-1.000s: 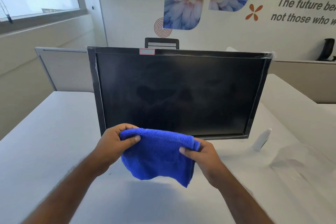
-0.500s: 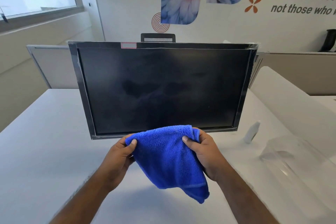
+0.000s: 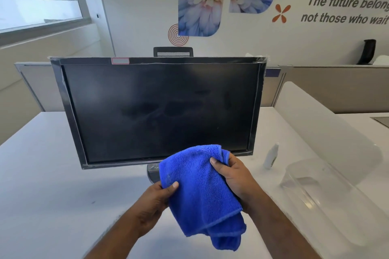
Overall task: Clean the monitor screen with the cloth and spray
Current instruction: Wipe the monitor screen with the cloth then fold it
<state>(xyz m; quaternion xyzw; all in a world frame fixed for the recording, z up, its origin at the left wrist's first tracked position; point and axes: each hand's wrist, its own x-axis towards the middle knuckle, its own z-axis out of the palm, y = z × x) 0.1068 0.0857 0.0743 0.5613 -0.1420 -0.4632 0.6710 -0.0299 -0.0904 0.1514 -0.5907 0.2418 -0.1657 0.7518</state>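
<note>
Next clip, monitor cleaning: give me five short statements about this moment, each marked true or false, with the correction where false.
1. Both hands grip the blue cloth. True: the left hand pinches its lower left edge and the right hand clasps its upper right part.
2. The cloth is pressed flat against the monitor screen. False: it hangs in front of the lower bezel, held in the air.
3. The spray bottle is in the right hand. False: it stands on the desk, right of the monitor.
4. The screen is dark, with faint smudges near its middle. True.
5. A red mug stands on the desk. False: none is visible.
</note>
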